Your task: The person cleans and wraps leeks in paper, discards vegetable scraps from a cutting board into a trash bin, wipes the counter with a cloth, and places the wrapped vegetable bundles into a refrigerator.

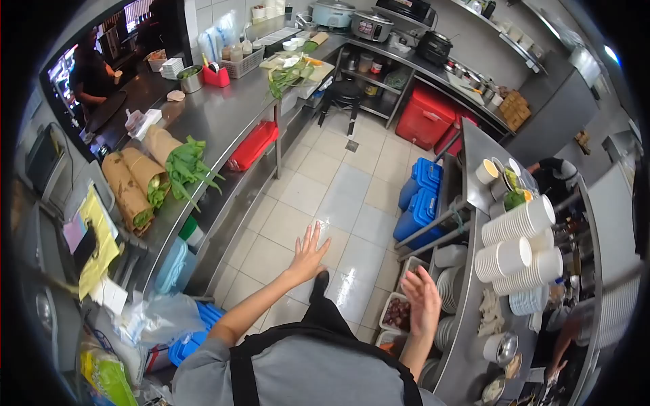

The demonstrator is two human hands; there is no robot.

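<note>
Hanging over the tiled floor (347, 193), my left hand (310, 256) has its fingers spread well apart and holds nothing. My right hand (421, 301) is raised, its fingers loosely curled, the thumb side hard to make out, and it holds nothing either. Nearest to it are a container of red onions (397, 312), on its inner side, and the stacked plates (448, 289) on its outer side, under the right bench (467, 267); I cannot tell whether it touches either.

Up on that bench, leaning stacks of white bowls (518, 220) lie along the middle, with a crumpled cloth (490, 314) nearer me and a metal-lidded container (501, 348) beyond the cloth, towards my body. Past the bench's outer edge, a co-worker's hand (556, 371) shows, well apart from mine.

Further ahead, two blue bins (418, 211) stand one behind the other on the floor, and a red cooler (425, 116) sits beneath the far counter (406, 57).

Across on my left, three brown paper wraps of leafy greens (188, 166) lie at the near end of the left bench (220, 111). Towards its far corner, more greens (290, 76) droop from a cutting board (319, 71) over the inner edge.
</note>
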